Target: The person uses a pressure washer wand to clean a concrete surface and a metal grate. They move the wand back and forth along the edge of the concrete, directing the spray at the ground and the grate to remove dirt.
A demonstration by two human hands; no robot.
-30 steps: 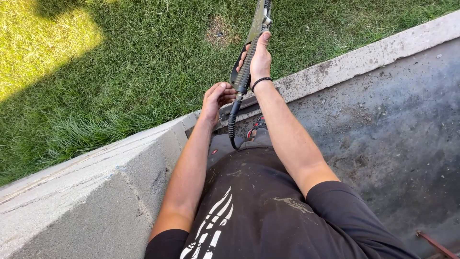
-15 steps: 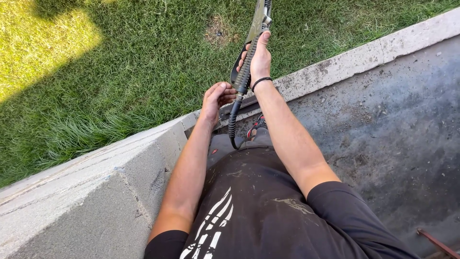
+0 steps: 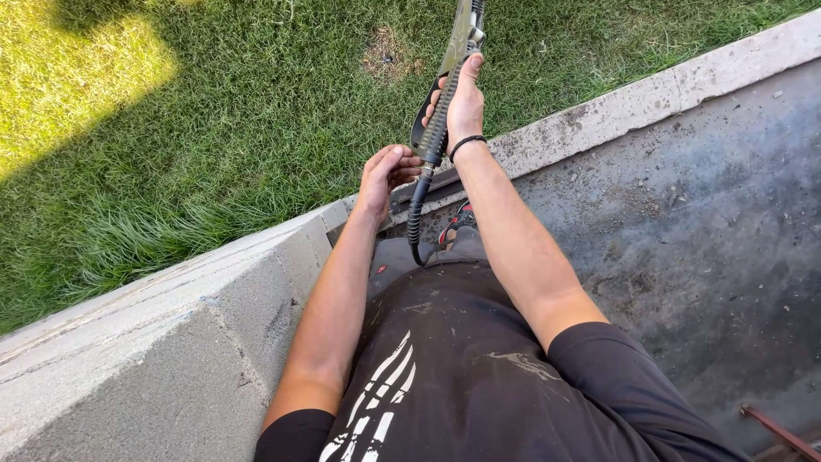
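My right hand [image 3: 464, 107] is wrapped around the grip of a spray gun [image 3: 457, 41] that points away over the grass; a black band sits on that wrist. A black ribbed hose [image 3: 417, 210] runs down from the gun's handle towards my legs. My left hand [image 3: 385, 174] is curled beside the hose just below the handle, fingertips touching it. I stand inside a low concrete wall [image 3: 599, 107], wearing a black shirt and grey trousers, and a red and black shoe [image 3: 456, 224] shows below.
Green lawn [image 3: 214, 111] lies beyond the wall, with a sunlit patch at the upper left and a bare spot [image 3: 386, 53] near the gun. Grey block wall [image 3: 154, 342] fills the lower left. Dark dirty concrete floor [image 3: 710, 239] spreads right; a rusty bar [image 3: 782, 432] lies at the corner.
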